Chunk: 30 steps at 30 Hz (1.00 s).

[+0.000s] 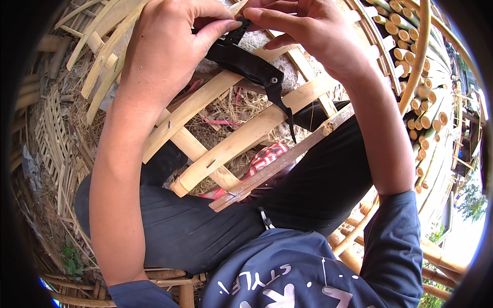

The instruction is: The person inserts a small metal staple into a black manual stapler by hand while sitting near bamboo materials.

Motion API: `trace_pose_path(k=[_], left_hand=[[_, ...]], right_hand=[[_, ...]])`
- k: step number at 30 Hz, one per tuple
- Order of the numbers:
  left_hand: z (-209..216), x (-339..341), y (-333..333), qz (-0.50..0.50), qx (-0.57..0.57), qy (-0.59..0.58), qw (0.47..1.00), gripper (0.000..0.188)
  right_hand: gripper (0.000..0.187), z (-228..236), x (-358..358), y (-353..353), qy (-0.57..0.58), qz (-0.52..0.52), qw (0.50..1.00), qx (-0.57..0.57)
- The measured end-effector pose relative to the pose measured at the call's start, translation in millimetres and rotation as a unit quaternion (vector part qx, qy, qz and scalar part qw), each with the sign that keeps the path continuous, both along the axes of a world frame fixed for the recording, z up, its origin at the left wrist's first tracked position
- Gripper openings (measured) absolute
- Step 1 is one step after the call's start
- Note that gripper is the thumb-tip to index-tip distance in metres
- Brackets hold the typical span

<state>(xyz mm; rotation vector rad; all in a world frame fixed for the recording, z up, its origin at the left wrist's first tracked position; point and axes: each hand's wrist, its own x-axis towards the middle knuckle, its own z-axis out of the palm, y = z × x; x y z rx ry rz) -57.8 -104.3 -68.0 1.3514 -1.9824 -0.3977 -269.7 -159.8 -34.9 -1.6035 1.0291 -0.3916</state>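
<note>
Up top, both hands [169,46] [308,36] pinch black tool [246,64] – bamboo lattice [241,136] below.

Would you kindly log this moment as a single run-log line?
left hand: pinching black tool | right hand: pinching same tool's top end | below: bamboo slat frame across lap | right: stacked bamboo poles

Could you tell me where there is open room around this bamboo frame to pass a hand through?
Gaps show between the crossed bamboo slats, with dry straw behind; the widest lies below the black tool that the left hand and right hand hold. Crowded: the stacked bamboo poles at right, the woven strips at left.
</note>
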Motion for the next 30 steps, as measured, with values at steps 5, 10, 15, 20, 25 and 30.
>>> trace_pose_path(k=[5,10,15,20,25,30], left_hand=[[4.9,-5.6,0.3,-0.008,-0.007,0.004,1.0,0.014],[5.8,-13.8,0.0,0.037,0.028,0.08,0.996,0.014],[7.7,-16.8,0.5,0.036,-0.01,0.073,0.997,0.016],[0.7,-18.5,0.5,0.024,-0.074,0.082,0.994,0.015],[-11.4,-13.8,-4.3,0.017,-0.081,0.102,0.991,0.014],[7.3,-22.4,4.6,0.007,-0.025,0.134,0.991,0.012]], right_hand=[[0.028,0.1,-1.2,-0.2,0.001,0.005,1.0,-0.012],[0.027,-2.2,-1.2,0.4,-0.016,0.009,1.0,-0.006],[0.027,-1.6,-2.8,-0.6,-0.019,0.006,1.0,0.001],[0.028,1.3,-0.3,0.4,-0.02,0.004,1.0,0.009],[0.028,1.3,0.4,0.1,-0.019,-0.001,1.0,0.016],[0.029,-3.9,-2.7,-1.5,-0.039,0.004,0.999,0.011]])
